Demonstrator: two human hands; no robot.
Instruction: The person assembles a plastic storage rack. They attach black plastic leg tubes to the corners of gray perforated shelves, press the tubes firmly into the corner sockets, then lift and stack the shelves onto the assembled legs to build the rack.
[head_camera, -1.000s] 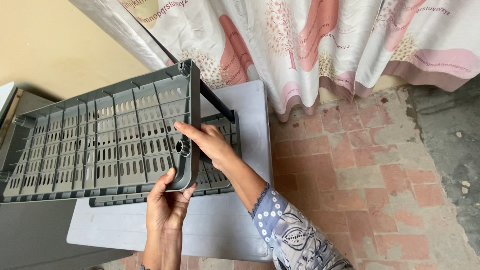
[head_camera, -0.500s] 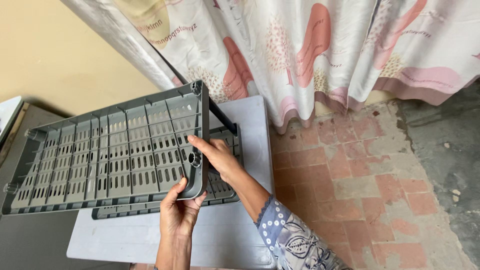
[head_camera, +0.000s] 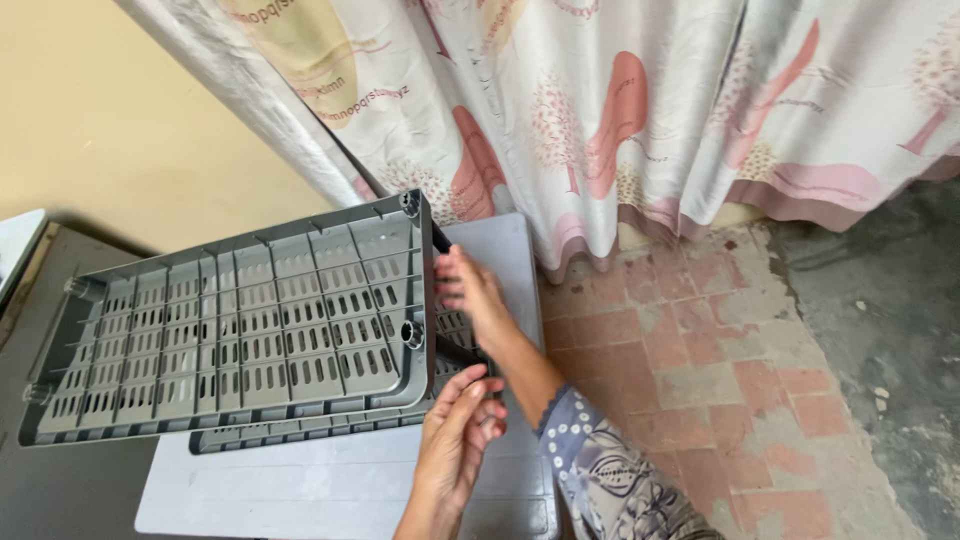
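Note:
A grey slotted plastic shelf panel (head_camera: 240, 330) is tilted up with its ribbed underside facing me and round sockets at its corners. A second, similar panel (head_camera: 300, 428) lies just beneath it. A thin black rod (head_camera: 462, 352) runs along the upper panel's right edge. My right hand (head_camera: 472, 298), on a patterned sleeve, curls around the rod's upper part beside the panel. My left hand (head_camera: 455, 432) comes up from below and pinches the rod's lower end near the panel's corner.
Both panels rest over a flat light-grey board (head_camera: 330, 490). A patterned curtain (head_camera: 640, 110) hangs behind, in front of a yellow wall (head_camera: 110, 130). The floor (head_camera: 720, 360) to the right is worn red brick, with dark concrete further right.
Both hands have left the upper panel's right edge, uncovering its corner socket. The right hand moved to the rod beside the edge; the left dropped to the rod's lower end.

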